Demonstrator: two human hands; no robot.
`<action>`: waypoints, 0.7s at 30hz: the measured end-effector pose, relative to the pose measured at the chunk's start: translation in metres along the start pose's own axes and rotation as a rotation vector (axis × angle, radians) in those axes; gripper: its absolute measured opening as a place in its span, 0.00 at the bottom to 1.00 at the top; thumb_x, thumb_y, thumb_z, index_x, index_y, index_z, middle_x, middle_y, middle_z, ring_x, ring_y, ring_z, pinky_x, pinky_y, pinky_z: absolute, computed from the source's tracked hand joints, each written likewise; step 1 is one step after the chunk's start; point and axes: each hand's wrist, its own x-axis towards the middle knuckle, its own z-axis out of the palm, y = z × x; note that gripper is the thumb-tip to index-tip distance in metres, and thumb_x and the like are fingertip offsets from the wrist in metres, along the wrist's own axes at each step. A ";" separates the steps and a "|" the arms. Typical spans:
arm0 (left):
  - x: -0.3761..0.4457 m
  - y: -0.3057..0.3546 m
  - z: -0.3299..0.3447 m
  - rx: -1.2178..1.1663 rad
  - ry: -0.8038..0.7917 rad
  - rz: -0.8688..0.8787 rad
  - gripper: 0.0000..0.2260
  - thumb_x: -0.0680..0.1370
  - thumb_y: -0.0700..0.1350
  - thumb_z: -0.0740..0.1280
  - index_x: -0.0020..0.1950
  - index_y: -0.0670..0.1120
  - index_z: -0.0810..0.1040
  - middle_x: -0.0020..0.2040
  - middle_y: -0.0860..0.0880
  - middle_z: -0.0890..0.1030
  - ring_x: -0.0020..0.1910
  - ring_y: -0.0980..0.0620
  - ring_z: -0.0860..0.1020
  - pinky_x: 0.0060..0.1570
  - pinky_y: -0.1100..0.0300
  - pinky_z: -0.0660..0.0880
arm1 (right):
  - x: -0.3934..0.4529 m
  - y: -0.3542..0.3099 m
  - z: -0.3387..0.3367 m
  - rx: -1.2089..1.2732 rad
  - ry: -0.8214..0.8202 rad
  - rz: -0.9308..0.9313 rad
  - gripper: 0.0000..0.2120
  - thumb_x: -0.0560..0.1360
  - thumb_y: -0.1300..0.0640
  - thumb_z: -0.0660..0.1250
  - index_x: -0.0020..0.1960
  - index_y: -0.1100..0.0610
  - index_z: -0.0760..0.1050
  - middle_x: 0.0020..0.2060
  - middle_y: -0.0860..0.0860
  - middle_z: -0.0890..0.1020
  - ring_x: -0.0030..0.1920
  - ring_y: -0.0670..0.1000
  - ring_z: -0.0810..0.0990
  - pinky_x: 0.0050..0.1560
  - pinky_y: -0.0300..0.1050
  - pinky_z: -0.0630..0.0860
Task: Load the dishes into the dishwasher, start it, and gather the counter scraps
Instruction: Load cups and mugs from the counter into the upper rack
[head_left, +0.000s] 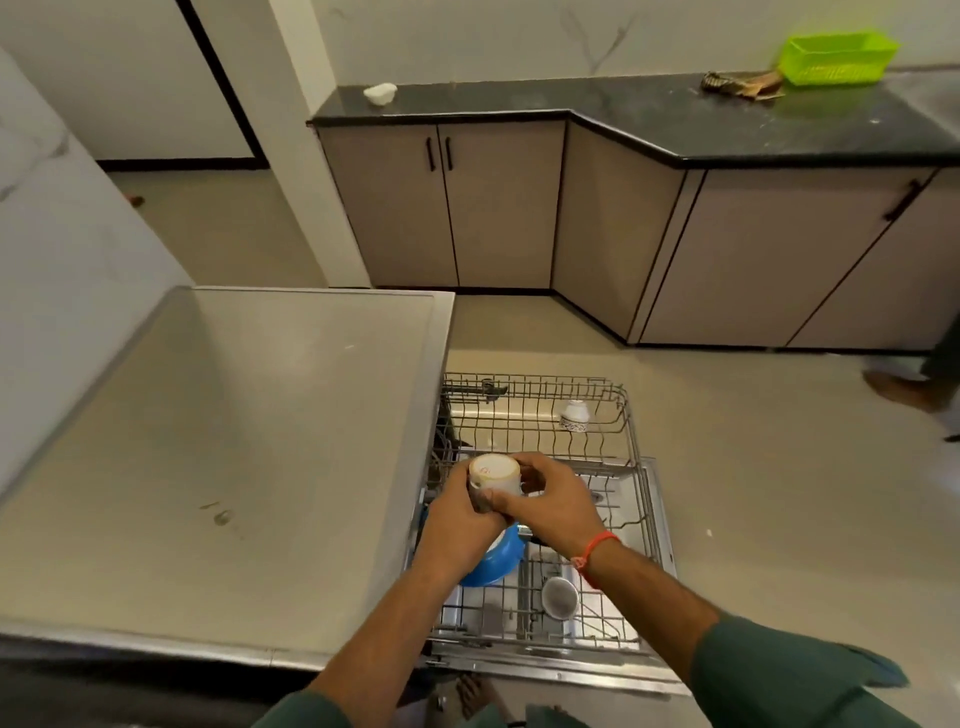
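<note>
You are loading: both hands, left hand (457, 519) and right hand (553, 499), are clamping the upturned white ceramic cup (493, 475) above the pulled-out wire dishwasher rack (631, 431). Next, you'd be seating it rim-down between free tines.

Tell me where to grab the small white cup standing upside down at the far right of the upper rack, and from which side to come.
Grip the small white cup across its side walls, coming straight down from above. It stands base-up and alone, with rack wires beside it, so a sideways approach would likely snag; fingers from above can probably pinch the narrower base end cleanly.
</note>
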 end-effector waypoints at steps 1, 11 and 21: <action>0.006 0.000 -0.002 -0.006 -0.020 -0.002 0.30 0.72 0.44 0.78 0.70 0.54 0.70 0.58 0.59 0.78 0.57 0.60 0.77 0.51 0.67 0.75 | 0.004 -0.001 0.001 -0.008 0.008 0.008 0.23 0.66 0.44 0.80 0.59 0.44 0.78 0.51 0.40 0.82 0.53 0.38 0.79 0.51 0.31 0.75; 0.055 -0.020 0.005 -0.047 -0.075 -0.120 0.35 0.75 0.45 0.76 0.78 0.55 0.62 0.69 0.57 0.73 0.65 0.59 0.73 0.51 0.72 0.72 | 0.055 0.032 0.016 0.003 0.158 0.145 0.22 0.65 0.48 0.80 0.56 0.42 0.77 0.49 0.41 0.83 0.53 0.41 0.80 0.57 0.47 0.80; 0.107 -0.034 0.026 -0.023 -0.017 -0.294 0.35 0.79 0.46 0.71 0.80 0.59 0.56 0.75 0.53 0.68 0.73 0.52 0.68 0.68 0.54 0.70 | 0.168 0.087 0.036 -0.183 0.136 0.217 0.29 0.64 0.36 0.76 0.62 0.43 0.76 0.52 0.43 0.83 0.57 0.50 0.79 0.58 0.51 0.74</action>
